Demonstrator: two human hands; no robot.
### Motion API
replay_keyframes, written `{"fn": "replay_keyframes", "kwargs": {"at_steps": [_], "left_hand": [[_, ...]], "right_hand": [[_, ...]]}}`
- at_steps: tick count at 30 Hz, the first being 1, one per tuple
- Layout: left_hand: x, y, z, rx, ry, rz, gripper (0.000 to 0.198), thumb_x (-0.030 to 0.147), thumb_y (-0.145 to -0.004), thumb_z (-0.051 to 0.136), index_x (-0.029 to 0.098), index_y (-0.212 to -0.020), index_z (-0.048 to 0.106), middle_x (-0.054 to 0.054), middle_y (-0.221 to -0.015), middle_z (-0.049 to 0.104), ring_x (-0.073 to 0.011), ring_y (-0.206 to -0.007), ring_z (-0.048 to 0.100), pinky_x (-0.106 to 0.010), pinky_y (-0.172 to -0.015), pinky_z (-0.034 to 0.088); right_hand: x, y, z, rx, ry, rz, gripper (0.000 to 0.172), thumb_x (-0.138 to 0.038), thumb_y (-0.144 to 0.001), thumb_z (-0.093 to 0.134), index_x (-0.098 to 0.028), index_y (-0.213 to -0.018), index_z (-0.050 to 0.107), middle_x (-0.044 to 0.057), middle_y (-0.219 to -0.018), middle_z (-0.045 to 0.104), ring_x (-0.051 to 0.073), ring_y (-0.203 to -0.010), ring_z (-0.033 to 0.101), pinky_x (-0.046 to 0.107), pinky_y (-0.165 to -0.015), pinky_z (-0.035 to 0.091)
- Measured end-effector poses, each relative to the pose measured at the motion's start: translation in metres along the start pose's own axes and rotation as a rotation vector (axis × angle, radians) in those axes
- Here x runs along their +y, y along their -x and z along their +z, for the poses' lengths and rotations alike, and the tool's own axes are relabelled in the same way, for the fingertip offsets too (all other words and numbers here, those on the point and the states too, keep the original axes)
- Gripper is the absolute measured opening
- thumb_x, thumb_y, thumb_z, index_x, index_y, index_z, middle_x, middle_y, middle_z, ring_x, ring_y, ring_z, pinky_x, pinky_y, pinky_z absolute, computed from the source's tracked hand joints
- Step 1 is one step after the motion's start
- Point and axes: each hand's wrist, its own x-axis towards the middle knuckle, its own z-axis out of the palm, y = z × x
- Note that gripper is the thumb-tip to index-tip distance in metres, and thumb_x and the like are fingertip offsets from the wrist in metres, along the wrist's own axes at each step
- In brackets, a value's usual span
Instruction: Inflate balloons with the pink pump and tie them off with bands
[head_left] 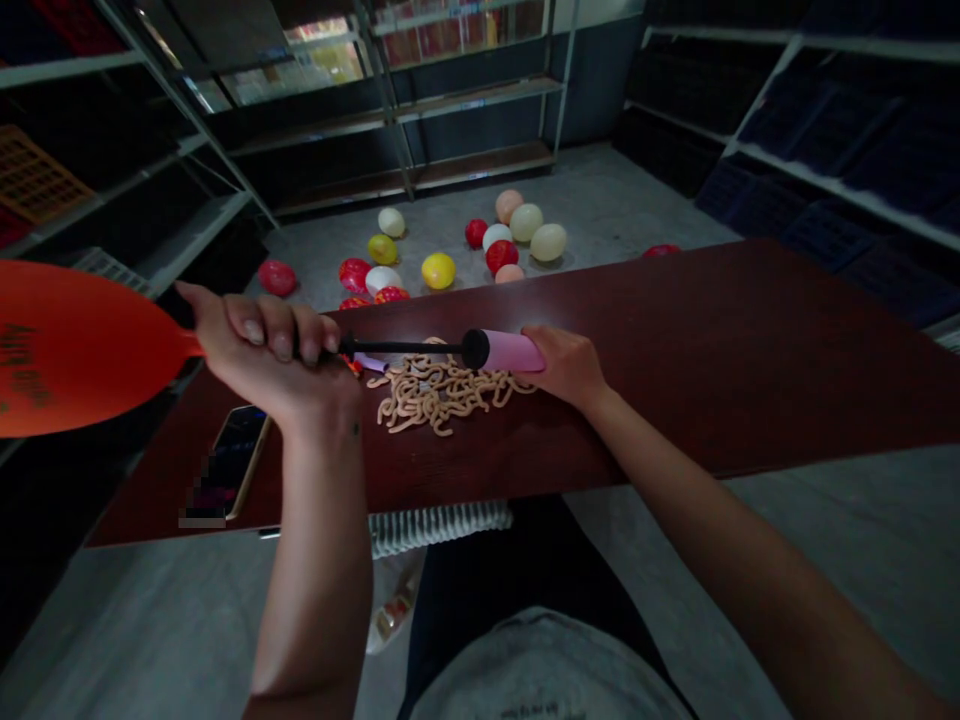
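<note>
My left hand (262,355) is closed around the neck of an inflated orange balloon (75,345) and the front end of a hand pump. The balloon bulges out to the left, past the table edge. My right hand (566,365) grips the pink barrel of the pump (510,351), whose black rod (405,348) is drawn out toward my left hand. Under the pump, on the dark red table (712,350), lies a heap of limp, uninflated pale balloons (439,395).
A phone (238,460) lies on the table's left part near the front edge. Several inflated balloons (439,270) in red, yellow, white and peach lie on the floor beyond the table. Metal shelves (465,100) line the back and side walls.
</note>
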Motion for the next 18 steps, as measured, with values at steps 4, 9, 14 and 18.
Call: {"fn": "replay_keyframes", "kwargs": {"at_steps": [4,9,14,18], "left_hand": [[-0.007,0.021,0.032,0.042,-0.010,0.105,0.051,0.034,-0.106,0.033,0.018,-0.058,0.024,0.004,-0.048,0.019,-0.0094,-0.033,0.025,-0.021,-0.034,0.028],[-0.027,0.025,0.056,0.000,-0.003,0.186,0.055,0.032,-0.107,0.027,0.019,-0.054,0.025,0.004,-0.052,0.016,-0.0088,-0.036,0.019,-0.023,-0.034,0.025],[-0.077,0.028,0.068,-0.082,-0.045,0.061,0.056,0.031,-0.107,0.030,0.020,-0.052,0.026,0.004,-0.047,0.017,-0.0085,-0.034,0.021,-0.026,-0.036,0.021],[-0.116,0.042,0.070,-0.064,-0.009,-0.073,0.054,0.029,-0.106,0.032,0.019,-0.053,0.025,0.005,-0.044,0.019,-0.0073,-0.033,0.022,-0.026,-0.037,0.020]], "right_hand": [[0.008,-0.001,-0.002,0.066,-0.043,0.111,0.045,-0.049,-0.081,0.065,-0.018,-0.113,0.063,0.009,-0.102,0.072,0.025,-0.092,0.066,0.034,-0.080,0.045],[0.010,-0.001,-0.003,0.097,-0.102,0.142,0.047,-0.051,-0.080,0.066,-0.019,-0.114,0.061,0.008,-0.102,0.071,0.025,-0.093,0.066,0.034,-0.079,0.046],[0.009,-0.001,-0.003,0.081,-0.103,0.161,0.043,-0.046,-0.081,0.066,-0.018,-0.114,0.060,0.008,-0.104,0.071,0.025,-0.093,0.065,0.033,-0.078,0.044],[0.010,-0.001,-0.001,0.067,-0.075,0.168,0.042,-0.044,-0.082,0.066,-0.019,-0.116,0.060,0.008,-0.106,0.070,0.026,-0.094,0.064,0.032,-0.077,0.042]]}}
